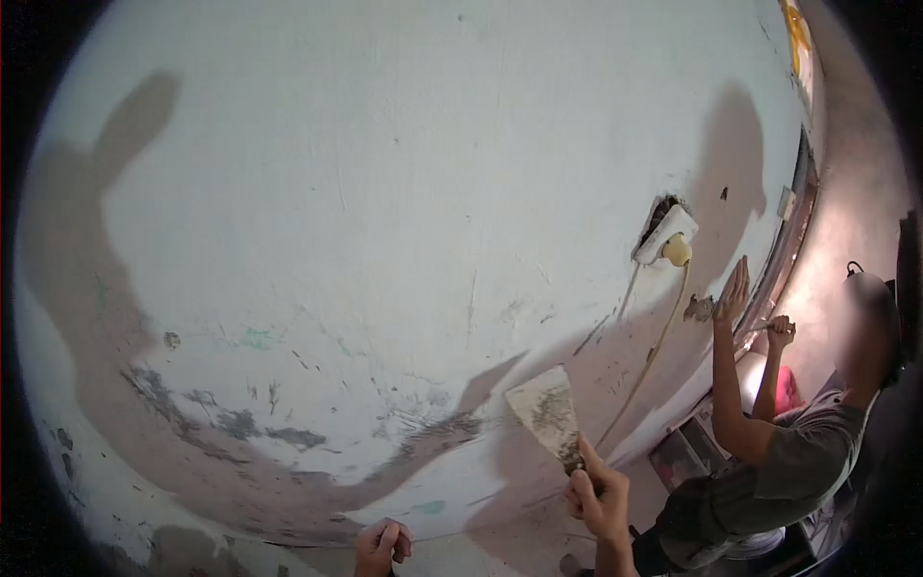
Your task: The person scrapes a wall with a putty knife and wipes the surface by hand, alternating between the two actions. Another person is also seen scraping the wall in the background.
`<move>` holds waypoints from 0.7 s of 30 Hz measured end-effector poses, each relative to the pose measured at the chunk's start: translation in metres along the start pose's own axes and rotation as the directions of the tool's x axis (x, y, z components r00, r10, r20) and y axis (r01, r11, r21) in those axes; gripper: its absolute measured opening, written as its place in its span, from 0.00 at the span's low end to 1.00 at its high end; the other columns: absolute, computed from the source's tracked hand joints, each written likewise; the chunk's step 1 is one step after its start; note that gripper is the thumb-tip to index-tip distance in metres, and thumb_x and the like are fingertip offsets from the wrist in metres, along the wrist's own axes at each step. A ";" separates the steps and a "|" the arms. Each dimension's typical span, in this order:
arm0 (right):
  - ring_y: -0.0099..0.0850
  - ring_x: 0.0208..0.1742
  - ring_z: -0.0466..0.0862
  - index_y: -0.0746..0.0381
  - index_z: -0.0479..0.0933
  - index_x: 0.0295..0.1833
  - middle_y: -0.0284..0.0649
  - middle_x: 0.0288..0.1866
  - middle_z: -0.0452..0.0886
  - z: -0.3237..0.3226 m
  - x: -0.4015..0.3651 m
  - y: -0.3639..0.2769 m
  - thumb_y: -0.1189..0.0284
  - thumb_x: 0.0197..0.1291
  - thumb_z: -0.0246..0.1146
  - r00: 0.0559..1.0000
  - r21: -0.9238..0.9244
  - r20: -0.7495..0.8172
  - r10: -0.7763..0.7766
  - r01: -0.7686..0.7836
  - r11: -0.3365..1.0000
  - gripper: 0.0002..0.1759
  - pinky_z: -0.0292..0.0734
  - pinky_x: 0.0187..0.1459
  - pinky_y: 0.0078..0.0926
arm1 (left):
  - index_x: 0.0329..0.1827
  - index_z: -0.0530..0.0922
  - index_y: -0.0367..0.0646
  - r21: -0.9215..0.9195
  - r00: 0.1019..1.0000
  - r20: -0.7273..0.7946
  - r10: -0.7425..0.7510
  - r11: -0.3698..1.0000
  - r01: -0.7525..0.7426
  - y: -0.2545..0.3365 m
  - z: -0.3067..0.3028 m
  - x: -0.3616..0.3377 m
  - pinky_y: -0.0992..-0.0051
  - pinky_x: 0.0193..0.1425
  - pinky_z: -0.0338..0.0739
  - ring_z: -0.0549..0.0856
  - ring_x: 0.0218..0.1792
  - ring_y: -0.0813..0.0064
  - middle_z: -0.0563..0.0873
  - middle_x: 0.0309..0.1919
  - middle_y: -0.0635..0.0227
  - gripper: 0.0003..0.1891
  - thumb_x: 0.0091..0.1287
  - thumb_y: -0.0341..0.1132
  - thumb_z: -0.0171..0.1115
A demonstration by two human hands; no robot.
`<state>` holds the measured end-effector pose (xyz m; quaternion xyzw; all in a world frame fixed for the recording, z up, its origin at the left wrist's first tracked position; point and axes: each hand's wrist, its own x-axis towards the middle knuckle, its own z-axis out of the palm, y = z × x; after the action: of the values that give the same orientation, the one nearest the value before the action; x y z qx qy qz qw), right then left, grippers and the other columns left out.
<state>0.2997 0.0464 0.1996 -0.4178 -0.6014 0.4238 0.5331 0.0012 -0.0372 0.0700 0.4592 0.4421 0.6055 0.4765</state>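
White-painted plaster wall (pixel 385 192) fills almost everything I can see from here, scuffed and scratched all over. A white plastic wall socket (pixel 663 234) hangs half loose from a rough hole in it, with a pale yellow plug (pixel 677 250) pushed in and a thin pale cable (pixel 656 354) dropping from it down the wall. Far to the lower left of the socket, grey bare patches (pixel 240 423) show through the paint.

Below the socket and slightly to its left, the person's right hand (pixel 598 498) is clamped around the dark handle of a wide metal putty knife (pixel 548 412). The smeared blade points upward close to the wall; I cannot tell whether it touches. Lower still and further left of the socket, at the bottom edge, the left hand (pixel 383 546) has its fingers curled together in a loose fist, and I cannot tell whether anything is inside it.

Down to the right of the socket, a co-worker in a grey T-shirt (pixel 803 452) faces the wall. One raised hand (pixel 733 291) lies flat on the plaster, just beside a grey chipped spot (pixel 699 310). The other hand (pixel 781 332) grips something thin, too small to make out.
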 end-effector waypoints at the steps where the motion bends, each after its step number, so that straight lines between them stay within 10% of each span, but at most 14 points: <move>1: 0.15 0.21 0.68 0.66 0.66 0.73 0.28 0.24 0.72 0.000 0.006 0.004 0.78 0.70 0.54 1.000 0.005 0.006 -0.003 0.003 1.000 0.26 0.65 0.23 0.16 | 0.37 0.76 0.39 0.003 1.000 -0.006 0.004 1.000 -0.004 -0.001 -0.001 -0.001 0.82 0.18 0.63 0.70 0.15 0.83 0.76 0.18 0.70 0.18 0.79 0.43 0.47; 21: 0.15 0.20 0.68 0.65 0.64 0.74 0.29 0.22 0.73 0.028 0.017 -0.006 0.76 0.70 0.55 0.972 -0.057 0.211 -0.105 0.119 0.991 0.27 0.66 0.24 0.16 | 0.38 0.79 0.36 -0.050 0.981 0.024 -0.194 0.979 0.195 -0.005 0.025 -0.006 0.81 0.22 0.66 0.73 0.18 0.83 0.79 0.20 0.68 0.17 0.78 0.39 0.47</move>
<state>0.2702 0.0593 0.2086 -0.3547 -0.6907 0.4133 0.4757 0.0277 -0.0400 0.0691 0.4067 0.4644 0.5630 0.5495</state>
